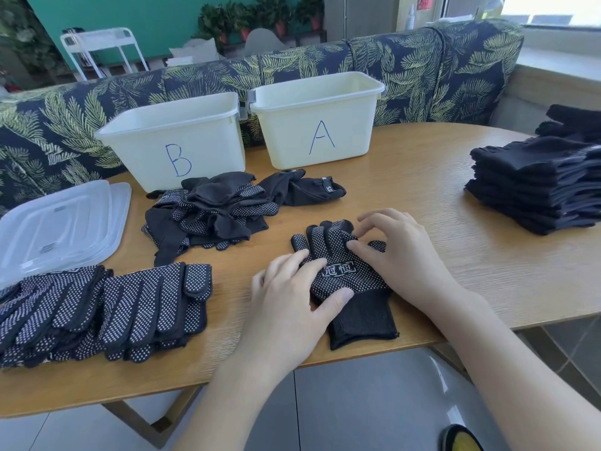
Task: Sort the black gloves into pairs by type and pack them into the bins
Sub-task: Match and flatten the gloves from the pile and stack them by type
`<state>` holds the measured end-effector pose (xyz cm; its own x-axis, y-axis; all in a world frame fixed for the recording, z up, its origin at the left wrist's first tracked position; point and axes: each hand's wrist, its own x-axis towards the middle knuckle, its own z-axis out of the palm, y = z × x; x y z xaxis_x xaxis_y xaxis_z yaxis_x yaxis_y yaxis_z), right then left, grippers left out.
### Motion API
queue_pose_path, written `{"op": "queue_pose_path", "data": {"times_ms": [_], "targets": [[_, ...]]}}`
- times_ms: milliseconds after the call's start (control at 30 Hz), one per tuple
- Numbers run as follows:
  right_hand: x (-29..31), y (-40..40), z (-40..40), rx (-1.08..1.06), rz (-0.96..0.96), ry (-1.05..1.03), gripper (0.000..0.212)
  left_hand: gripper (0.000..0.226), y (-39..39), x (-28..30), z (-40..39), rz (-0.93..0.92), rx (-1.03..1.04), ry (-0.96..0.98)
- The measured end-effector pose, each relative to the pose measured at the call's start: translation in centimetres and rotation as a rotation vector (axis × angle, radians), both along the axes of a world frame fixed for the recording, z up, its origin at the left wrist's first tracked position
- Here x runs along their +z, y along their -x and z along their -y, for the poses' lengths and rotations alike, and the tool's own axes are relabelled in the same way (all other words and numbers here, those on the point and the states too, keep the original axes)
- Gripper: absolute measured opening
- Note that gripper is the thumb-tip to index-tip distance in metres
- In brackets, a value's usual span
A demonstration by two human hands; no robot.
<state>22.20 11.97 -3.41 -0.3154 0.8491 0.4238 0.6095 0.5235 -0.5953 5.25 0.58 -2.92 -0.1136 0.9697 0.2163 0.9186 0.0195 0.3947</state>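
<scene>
A black dotted glove [341,255] lies flat near the table's front edge, fingers pointing away, plain cuff toward me. My left hand [292,304] rests on its left side, with the thumb pressing near the cuff. My right hand [400,252] touches its finger area with bent fingertips. A loose heap of mixed black gloves [211,213] lies in front of bin B [175,141]. Bin A [318,118] stands to the right of bin B. A stack of dotted gloves [107,310] sits at front left, and a stack of plain black gloves [533,183] at far right.
Clear plastic lids [58,226] lie at the left of the wooden table [439,190]. A leaf-patterned sofa back [422,66] runs behind the bins. A white chair and potted plants stand further back. A yellow and black object [461,441] is on the floor.
</scene>
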Motion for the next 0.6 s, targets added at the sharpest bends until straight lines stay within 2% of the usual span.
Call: {"op": "queue_pose_path", "data": {"times_ms": [100,200,400,600], "targets": [[0.17,0.07,-0.03,-0.037,0.001,0.009,0.029,0.067,-0.02,0.06,-0.04,-0.002,-0.001,0.005],[0.24,0.08,0.14,-0.015,0.012,0.000,0.033,0.067,0.00,0.01,-0.07,-0.004,-0.003,0.005],[0.01,0.46,-0.02,-0.041,0.114,-0.038,0.026,0.067,-0.05,0.11,-0.02,-0.009,0.000,0.014],[-0.09,0.55,-0.56,0.025,-0.055,-0.076,0.002,0.068,-0.08,0.12,-0.04,-0.015,0.003,0.020]]}}
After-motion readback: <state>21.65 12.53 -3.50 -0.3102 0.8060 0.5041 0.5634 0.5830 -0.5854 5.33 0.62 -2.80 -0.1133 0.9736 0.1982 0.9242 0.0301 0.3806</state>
